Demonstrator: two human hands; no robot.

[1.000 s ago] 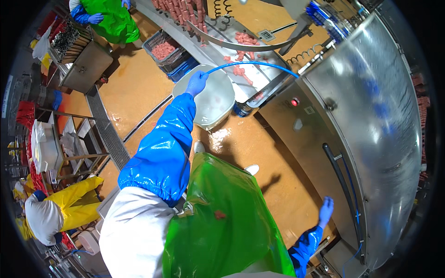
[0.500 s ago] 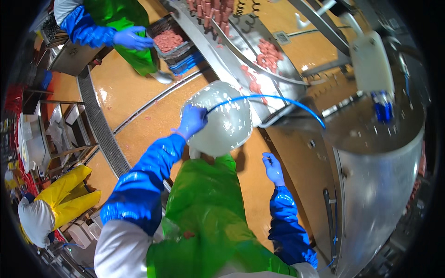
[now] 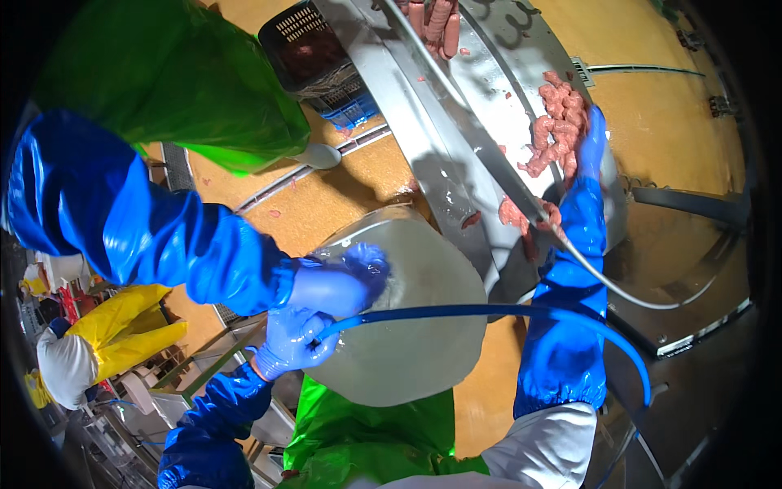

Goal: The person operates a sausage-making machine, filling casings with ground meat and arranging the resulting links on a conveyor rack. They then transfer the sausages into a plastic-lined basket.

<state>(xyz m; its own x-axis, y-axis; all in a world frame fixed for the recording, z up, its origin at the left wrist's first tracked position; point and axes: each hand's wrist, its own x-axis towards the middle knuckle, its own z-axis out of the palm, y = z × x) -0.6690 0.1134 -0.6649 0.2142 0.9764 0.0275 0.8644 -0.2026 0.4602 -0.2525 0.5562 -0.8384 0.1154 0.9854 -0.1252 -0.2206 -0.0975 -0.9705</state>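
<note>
My left hand [image 3: 295, 344] is closed round the end of a blue hose [image 3: 489, 310], at the near left side of a large whitish tub [image 3: 423, 359]. From there the hose arches to the right across the tub. My right hand [image 3: 594, 145] reaches far forward over a metal tray table, its fingers stretched along the right side of a heap of pink raw sausage meat [image 3: 558, 122]. A co-worker's gloved hand [image 3: 334, 285], smeared by motion, comes from the left over the tub, just beyond my left hand. What the tub holds is hard to make out.
Smaller lumps of meat [image 3: 515, 213] lie on the metal table [image 3: 456, 196] under a curved rail. Sausages [image 3: 440, 24] hang at the top. A dark crate [image 3: 305, 49] stands on blue ones beside the co-worker's green apron [image 3: 179, 73]. Another person in yellow trousers [image 3: 122, 334] bends over at left.
My right hand has gone forward to the meat heap from low on the right. My left hand, still on the hose, now appears lower and further left. The co-worker's arm has come over the tub.
</note>
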